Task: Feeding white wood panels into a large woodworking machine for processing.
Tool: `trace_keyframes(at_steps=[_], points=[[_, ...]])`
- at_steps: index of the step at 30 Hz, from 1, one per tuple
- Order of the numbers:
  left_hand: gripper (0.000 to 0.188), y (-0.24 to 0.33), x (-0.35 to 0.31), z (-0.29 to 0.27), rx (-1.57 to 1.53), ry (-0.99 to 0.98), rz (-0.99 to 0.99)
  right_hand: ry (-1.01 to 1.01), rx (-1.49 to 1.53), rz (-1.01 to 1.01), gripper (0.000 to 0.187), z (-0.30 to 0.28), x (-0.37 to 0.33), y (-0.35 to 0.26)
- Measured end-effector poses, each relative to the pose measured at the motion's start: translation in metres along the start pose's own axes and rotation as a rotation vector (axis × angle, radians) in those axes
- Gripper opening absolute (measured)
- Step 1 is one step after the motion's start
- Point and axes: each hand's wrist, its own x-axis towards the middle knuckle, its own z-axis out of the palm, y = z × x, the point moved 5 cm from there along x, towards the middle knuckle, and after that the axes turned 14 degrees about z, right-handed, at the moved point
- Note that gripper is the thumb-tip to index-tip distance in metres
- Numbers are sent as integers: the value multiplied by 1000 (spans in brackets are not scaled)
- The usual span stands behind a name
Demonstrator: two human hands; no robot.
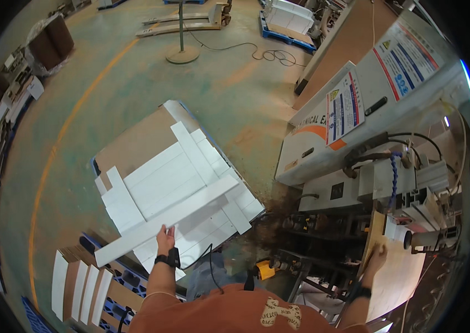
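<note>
My left hand (pixel 165 240), wearing a dark wrist device, grips the near edge of a long white board (pixel 201 201). The board lies slantwise above a pallet-sized stack of white panels (pixel 160 183). Two narrower white strips, a longer one (pixel 207 172) and a shorter one (pixel 125 191), lie across that stack. Off to the right, my right hand (pixel 378 256) is at the edge of a pale wooden work surface (pixel 398 277) beside the machine. Its fingers are in shadow, and whether they hold anything does not show.
A large grey machine (pixel 329 139) with warning labels, hoses and clamps fills the right side. Curved white-faced boards (pixel 79 288) stand on a blue pallet at lower left. Farther off are a pallet jack (pixel 185 25), a round-based post (pixel 182 54) and a loose cable (pixel 276 54).
</note>
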Motion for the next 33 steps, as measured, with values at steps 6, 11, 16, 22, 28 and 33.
trace_keyframes(at_steps=[6, 11, 16, 22, 28, 33], points=[[20, -22, 68, 33, -43, 40, 54, 85, 311, 71, 26, -42, -84, 30], [23, -52, 130, 40, -55, -10, 98, 72, 440, 229, 34, -41, -108, -10], [23, -78, 164, 47, -27, 40, 138, 221, 326, 202, 37, -48, -101, -3], [28, -111, 176, 51, -26, 5, 106, 270, 312, 237, 37, -47, -98, -2], [30, -123, 187, 37, 82, 102, 172, 235, 384, 237, 36, -46, -100, 1], [34, -119, 189, 31, 198, 204, 198, 241, 390, 218, 34, -45, -104, -7]])
